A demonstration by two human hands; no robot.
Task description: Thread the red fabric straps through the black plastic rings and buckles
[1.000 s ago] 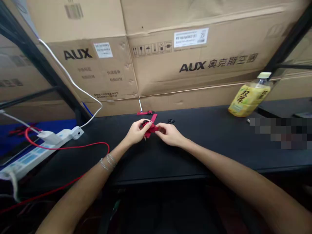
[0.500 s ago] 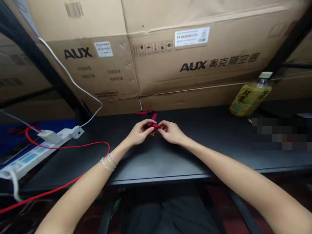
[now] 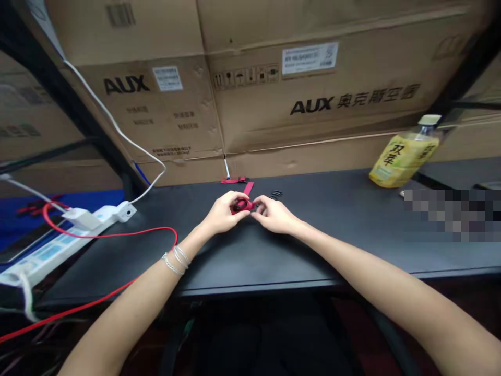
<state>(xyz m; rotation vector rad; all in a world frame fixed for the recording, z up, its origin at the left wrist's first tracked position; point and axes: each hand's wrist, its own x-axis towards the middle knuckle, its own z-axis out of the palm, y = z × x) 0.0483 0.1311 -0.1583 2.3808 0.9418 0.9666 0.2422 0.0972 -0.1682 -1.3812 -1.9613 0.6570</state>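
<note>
A narrow red strap (image 3: 249, 188) lies in the middle of the black table, its near part bunched into a small loop between my hands. My left hand (image 3: 224, 213) curls around the left side of that loop, thumb below and fingers above. From the right, my right hand (image 3: 276, 215) closes its fingertips on the loop's right edge; its fingers partly hide the contact. Dark material shows inside the loop, too small to make out. Just beyond my right hand lies a small black coiled item (image 3: 276, 194).
Large cardboard boxes (image 3: 254, 120) form a wall behind the black table (image 3: 254, 261). At the left are a white power strip (image 3: 50, 243), a red cable (image 3: 117, 236) and a white cable (image 3: 117, 128). A yellow drink bottle (image 3: 403, 159) stands back right.
My fingers have shifted on the red strap, and its loop shows more openly between them. My right thumb has moved slightly lower. Both arms stay nearly in place.
</note>
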